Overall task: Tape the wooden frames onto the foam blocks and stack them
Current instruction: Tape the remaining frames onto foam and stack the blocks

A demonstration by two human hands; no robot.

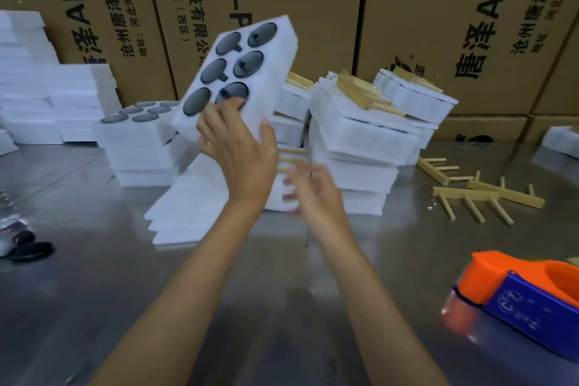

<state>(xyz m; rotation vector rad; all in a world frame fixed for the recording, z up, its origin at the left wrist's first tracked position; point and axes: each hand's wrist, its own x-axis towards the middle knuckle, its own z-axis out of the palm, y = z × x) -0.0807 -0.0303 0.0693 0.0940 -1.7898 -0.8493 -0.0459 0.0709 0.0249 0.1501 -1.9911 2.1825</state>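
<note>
My left hand (241,150) grips a white foam block (275,69) by its lower edge and holds it tilted in the air; dark round discs fill the block's holes. Blurred and with its fingers spread, my right hand (310,188) hovers just below and right of the block and holds nothing. Loose wooden frames (479,194) with pegs lie on the metal table at the right. Behind my hands stand stacks of foam blocks (351,141) with wooden frames on them. An orange and blue tape dispenser (526,298) rests at the lower right.
Another foam block with discs (138,129) tops a stack at the left. Flat foam sheets (185,213) lie in front of it. Tall foam piles (34,78) fill the far left. Cardboard boxes (407,10) wall off the back. Loose dark discs (31,249) lie at the left edge.
</note>
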